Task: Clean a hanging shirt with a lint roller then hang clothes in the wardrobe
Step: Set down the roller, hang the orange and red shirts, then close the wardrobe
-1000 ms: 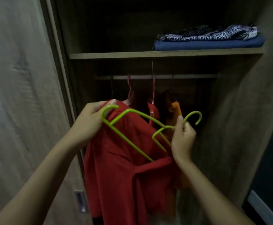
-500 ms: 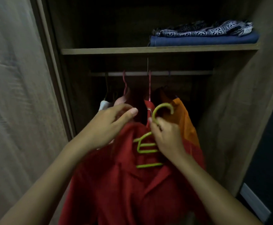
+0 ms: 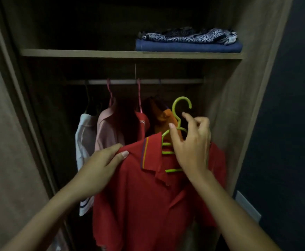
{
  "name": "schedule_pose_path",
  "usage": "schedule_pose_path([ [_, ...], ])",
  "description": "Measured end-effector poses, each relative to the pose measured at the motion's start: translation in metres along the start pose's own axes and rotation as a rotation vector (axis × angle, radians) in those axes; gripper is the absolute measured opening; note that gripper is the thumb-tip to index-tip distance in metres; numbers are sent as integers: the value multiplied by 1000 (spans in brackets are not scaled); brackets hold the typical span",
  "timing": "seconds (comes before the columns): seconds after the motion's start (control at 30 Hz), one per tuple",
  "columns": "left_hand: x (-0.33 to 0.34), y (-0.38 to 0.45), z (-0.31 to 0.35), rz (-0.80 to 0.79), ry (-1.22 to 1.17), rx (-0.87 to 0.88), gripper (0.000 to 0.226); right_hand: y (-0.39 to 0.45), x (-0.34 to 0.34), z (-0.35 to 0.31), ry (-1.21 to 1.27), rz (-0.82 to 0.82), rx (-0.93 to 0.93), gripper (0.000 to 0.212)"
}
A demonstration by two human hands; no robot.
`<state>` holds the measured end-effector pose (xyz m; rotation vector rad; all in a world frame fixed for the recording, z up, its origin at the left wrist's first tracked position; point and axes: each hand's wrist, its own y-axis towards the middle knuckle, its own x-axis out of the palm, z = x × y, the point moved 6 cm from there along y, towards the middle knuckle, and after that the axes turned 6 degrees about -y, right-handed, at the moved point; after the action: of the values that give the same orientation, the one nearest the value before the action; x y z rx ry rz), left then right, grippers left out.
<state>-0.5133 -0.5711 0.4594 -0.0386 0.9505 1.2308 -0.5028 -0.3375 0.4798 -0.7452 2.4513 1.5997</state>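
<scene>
A red polo shirt (image 3: 144, 192) sits on a lime green hanger (image 3: 178, 113) in front of the open wardrobe. My left hand (image 3: 101, 167) pinches the shirt's left shoulder. My right hand (image 3: 191, 142) grips the hanger's neck just under the hook, index finger raised. The hook points up, below and in front of the hanging rail (image 3: 148, 81), not on it. No lint roller is in view.
On the rail hang a white shirt (image 3: 83, 142), a pink shirt (image 3: 106, 131), another red shirt (image 3: 144, 122) and an orange one (image 3: 166, 118). Folded blue and patterned cloth (image 3: 188, 42) lies on the top shelf (image 3: 111, 53). Wardrobe walls stand close on both sides.
The green hanger went from outside the red shirt to inside its collar. The shirt now hangs upright, raised and shifted right toward the rail; my left hand moved to its shoulder.
</scene>
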Motion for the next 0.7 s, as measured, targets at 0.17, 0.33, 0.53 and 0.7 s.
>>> schedule_pose_path([
  [0.17,31,-7,19,161,7,-36,29,-50,9,4,359,-557,299,60],
  [0.33,112,29,76,-228,-355,99,44,-18,-1,42,882,-457,600,26],
  [0.53,111,109,37,88,-222,88,37,-6,5,84,762,-446,698,36],
  [0.7,144,181,14,59,191,-40,49,40,38,80,730,-463,657,40],
])
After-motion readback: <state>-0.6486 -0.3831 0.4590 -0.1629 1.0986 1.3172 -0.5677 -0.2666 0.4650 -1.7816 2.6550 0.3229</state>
